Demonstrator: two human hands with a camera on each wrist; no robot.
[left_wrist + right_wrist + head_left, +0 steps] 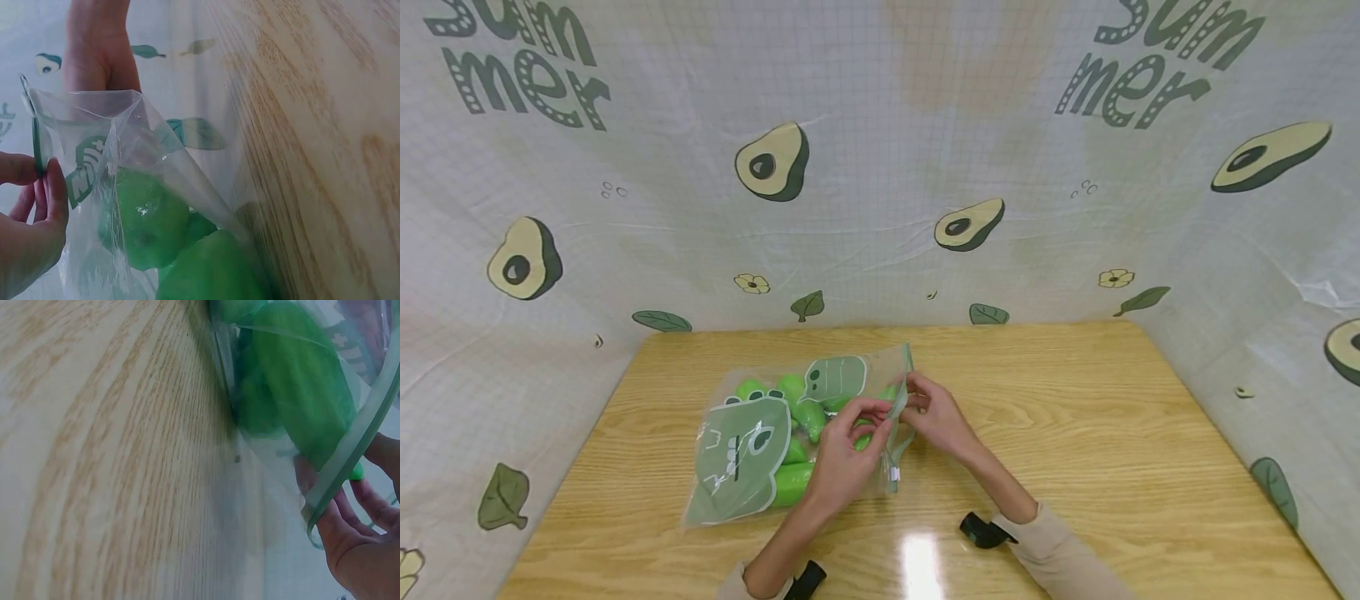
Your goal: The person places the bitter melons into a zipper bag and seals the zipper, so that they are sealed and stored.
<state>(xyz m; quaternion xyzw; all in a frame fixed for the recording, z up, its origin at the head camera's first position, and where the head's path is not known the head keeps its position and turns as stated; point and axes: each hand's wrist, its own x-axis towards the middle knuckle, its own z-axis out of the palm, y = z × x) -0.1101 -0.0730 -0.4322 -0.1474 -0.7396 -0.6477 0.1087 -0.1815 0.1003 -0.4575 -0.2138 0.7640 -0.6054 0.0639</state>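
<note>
A clear zip bag with a green cartoon print lies on the table, its mouth toward the right. Inside are several bright green pieces, some rounded and some long, seen through the plastic. My left hand pinches the bag's green-edged mouth between thumb and fingers. Across from it, my right hand grips the same rim farther back. The right wrist view has a long green piece close to the right fingers, seen through the plastic. A white slider sits at the near end of the zip strip.
The wooden table stretches out on both sides of the bag. A white curtain printed with avocados and leaves stands behind the table and along its sides. Black wrist cameras are strapped near both sleeves.
</note>
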